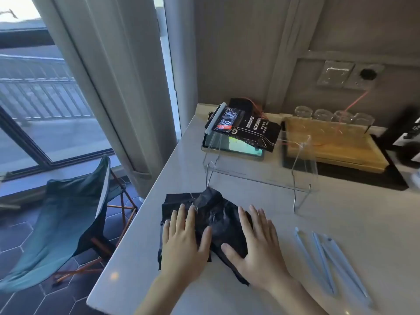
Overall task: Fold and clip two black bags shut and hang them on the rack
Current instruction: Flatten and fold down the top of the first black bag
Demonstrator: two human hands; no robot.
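A crumpled black bag [213, 214] lies flat on the pale counter [295, 223] near its front left edge. My left hand [184, 242] rests palm down on the bag's left half, fingers spread. My right hand [254, 244] presses flat on its right half. A second black bag [254, 133] with white lettering hangs from a pale blue clip [214, 120] at the back left of the clear acrylic rack [261, 178]. Two loose pale blue clips [327, 260] lie on the counter to the right of my right hand.
A tablet [234, 147] lies under the hanging bag. A wooden tray [329, 144] with several glasses [331, 115] sits at the back right on a black mat. A teal folding chair [75, 214] stands on the floor at left, beside curtains and a window.
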